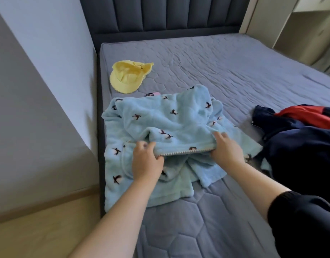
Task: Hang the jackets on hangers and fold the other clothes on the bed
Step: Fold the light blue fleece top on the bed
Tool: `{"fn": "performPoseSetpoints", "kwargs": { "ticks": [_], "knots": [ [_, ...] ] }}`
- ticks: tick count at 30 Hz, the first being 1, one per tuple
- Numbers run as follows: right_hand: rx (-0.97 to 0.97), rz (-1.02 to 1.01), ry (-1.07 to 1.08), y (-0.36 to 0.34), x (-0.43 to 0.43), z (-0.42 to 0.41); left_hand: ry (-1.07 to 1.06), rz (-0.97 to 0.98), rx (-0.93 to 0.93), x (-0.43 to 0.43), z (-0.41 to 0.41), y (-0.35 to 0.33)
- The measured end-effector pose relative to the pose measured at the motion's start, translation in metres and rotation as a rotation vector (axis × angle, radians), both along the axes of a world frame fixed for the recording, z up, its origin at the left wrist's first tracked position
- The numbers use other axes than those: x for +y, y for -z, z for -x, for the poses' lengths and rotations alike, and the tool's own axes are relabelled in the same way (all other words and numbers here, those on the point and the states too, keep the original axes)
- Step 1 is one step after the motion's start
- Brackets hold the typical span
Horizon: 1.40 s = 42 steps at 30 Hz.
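Lighting: soft, cool daylight, moderately bright, even across the bed (235, 71); no glare.
Shadows: broad diagonal shade on the wall (39, 108) along the bed's left edge.
Focus: slightly soft throughout; left hand (146, 161) smeared at the fingers.
Distortion: wide-angle bowing toward frame edges.

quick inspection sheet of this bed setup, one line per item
surface: grey quilted mattress, wrinkled toward the far side
job's things: light blue fleece with a bird print lies crumpled at the near left; navy and red jacket heaped at the right edge; no hangers seen
clutter: yellow cap near the far left corner; small pink item, perhaps a phone, partly hidden behind the fleece
grippers: left hand and right hand both grip the fleece's zip edge
cables: nothing seen
surroundings: dark padded headboard, pale wall on the left, wooden floor, shelf unit at the far right
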State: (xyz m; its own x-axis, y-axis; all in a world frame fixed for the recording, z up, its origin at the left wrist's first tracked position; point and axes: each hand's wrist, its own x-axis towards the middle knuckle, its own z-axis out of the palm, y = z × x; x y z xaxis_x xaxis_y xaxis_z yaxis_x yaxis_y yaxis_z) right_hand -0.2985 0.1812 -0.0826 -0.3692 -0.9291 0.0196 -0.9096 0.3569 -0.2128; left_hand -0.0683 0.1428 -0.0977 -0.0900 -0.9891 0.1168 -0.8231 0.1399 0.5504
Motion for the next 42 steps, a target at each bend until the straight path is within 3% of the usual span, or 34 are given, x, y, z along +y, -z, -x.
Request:
{"fn": "performPoseSetpoints", "kwargs": {
  "ticks": [3,7,10,11,13,15,17,20,22,24,26,29,30,31,34,35,38,42],
  "knots": [
    [-0.149,0.122,0.070,0.011,0.009,-0.001,-0.009,-0.055,0.116,0.013,0.003,0.011],
    [-0.186,0.548,0.065,-0.013,0.019,-0.001,0.132,0.337,0.317,0.022,0.000,-0.010],
    [-0.032,0.763,-0.058,-0.019,0.039,0.006,0.185,0.492,0.309,0.022,-0.006,-0.023],
    [0.030,0.730,-0.083,-0.014,0.046,0.012,0.229,0.437,0.280,0.023,-0.007,-0.021],
    [0.023,0.455,-0.095,0.006,0.054,0.026,0.349,0.116,0.124,0.030,-0.008,-0.010],
    [-0.217,0.083,-0.079,0.031,0.061,0.036,0.406,-0.268,0.028,0.038,-0.011,0.011],
    [-0.547,0.040,0.087,0.043,0.062,0.040,0.309,-0.487,0.240,0.041,-0.014,0.019],
    [-0.854,0.293,0.401,0.035,0.053,0.040,0.010,-0.564,0.690,0.033,-0.008,0.013],
    [-0.981,0.236,0.420,0.026,0.043,0.035,-0.126,-0.649,0.879,0.033,0.001,0.009],
    [-1.040,0.113,0.352,0.018,0.036,0.025,-0.130,-0.707,0.920,0.036,0.010,0.010],
    [-0.963,0.099,0.352,0.015,0.032,0.019,0.000,-0.817,0.851,0.037,0.012,0.008],
    [-0.373,-0.087,0.324,0.007,0.029,0.014,0.274,-0.826,0.298,0.024,0.000,0.002],
    [-0.185,-0.115,0.279,0.007,0.026,0.010,0.262,-0.751,0.162,0.018,-0.004,0.001],
    [-0.098,-0.060,0.232,0.006,0.021,0.004,0.181,-0.667,0.139,0.010,-0.009,0.000],
    [-0.135,0.305,0.068,-0.004,-0.004,-0.026,-0.105,-0.405,0.406,-0.016,-0.023,-0.001],
    [-0.146,0.340,0.005,-0.007,-0.016,-0.038,-0.144,-0.317,0.450,-0.027,-0.026,0.001],
    [-0.174,0.186,-0.144,-0.002,-0.057,-0.073,-0.221,-0.206,0.596,-0.053,-0.030,0.001],
    [-0.172,0.041,-0.154,0.021,-0.100,-0.090,-0.259,-0.267,0.898,-0.083,-0.028,0.006]
  ]
}}
